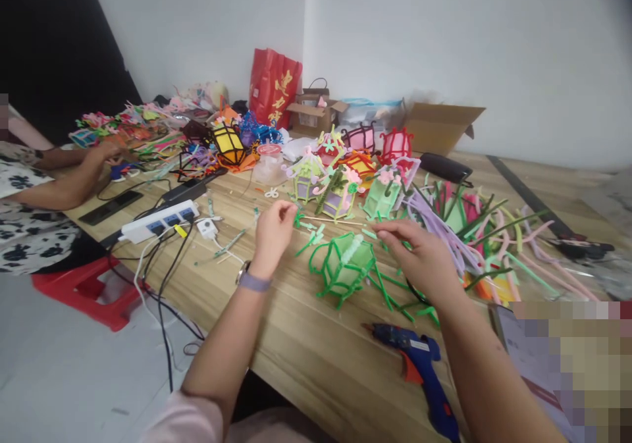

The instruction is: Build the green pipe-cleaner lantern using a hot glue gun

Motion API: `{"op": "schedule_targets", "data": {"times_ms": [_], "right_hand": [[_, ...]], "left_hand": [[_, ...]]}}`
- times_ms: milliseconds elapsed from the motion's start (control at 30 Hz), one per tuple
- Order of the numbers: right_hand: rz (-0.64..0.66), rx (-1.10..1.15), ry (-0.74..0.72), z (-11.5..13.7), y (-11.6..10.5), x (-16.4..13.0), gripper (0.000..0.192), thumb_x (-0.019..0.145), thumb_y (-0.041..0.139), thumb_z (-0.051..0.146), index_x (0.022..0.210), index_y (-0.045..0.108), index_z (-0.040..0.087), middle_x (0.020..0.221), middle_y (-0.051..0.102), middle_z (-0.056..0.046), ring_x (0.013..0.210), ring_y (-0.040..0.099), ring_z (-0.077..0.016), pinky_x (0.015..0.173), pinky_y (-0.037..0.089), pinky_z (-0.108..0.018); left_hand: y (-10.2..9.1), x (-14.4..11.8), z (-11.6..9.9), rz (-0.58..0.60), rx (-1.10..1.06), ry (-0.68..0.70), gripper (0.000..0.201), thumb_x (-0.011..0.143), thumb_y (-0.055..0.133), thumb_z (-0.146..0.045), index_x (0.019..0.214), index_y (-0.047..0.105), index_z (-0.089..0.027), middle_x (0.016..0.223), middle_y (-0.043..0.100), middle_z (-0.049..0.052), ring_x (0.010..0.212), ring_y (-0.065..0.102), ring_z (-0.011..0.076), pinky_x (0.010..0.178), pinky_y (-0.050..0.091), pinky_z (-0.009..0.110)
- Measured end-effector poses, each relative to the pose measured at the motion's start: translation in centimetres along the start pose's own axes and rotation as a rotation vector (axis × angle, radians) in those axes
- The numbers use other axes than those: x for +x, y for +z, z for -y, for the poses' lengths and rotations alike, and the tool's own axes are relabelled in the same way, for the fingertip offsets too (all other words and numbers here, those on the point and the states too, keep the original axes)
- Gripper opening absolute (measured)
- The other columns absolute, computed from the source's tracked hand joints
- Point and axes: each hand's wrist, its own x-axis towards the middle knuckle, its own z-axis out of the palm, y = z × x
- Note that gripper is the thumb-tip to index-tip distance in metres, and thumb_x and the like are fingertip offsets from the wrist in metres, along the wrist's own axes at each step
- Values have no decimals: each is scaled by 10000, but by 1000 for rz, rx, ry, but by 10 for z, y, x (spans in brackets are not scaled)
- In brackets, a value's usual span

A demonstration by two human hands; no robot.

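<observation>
The scene was evenly and softly lit, with no hard shadows cast on the long pale wooden table. The plain white wall was rendered bright. Straight lines were bowed towards the edges, corners were darkened, and slight blur was seen throughout.

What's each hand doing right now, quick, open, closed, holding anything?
Left hand: fingers pinched shut on a small green pipe cleaner piece.
Right hand: fingers curled over green pipe cleaners beside the green lantern; whether it grips cannot be told.
</observation>
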Motion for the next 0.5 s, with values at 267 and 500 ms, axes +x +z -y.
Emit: {"op": "schedule_targets", "data": {"times_ms": [267,500], "right_hand": [[-25,-66,-23,4,-11,-1,201,908,537,321,909,724,249,904,763,-42,818,709,-220,723,544,-347],[-37,-66,-18,4,-18,-3,203,912,537,337,917,724,259,917,764,-51,844,715,-236,755,552,-376]], "left_hand": [[65,48,29,399,145,84,114,835,643,-146,935,698,-147,1050,683,115,1023,633,227,930,494,346],[63,52,44,410,56,44,206,926,562,-261,1075,625,-134,1107,654,106,1018,621,206,882,522,376]]}}
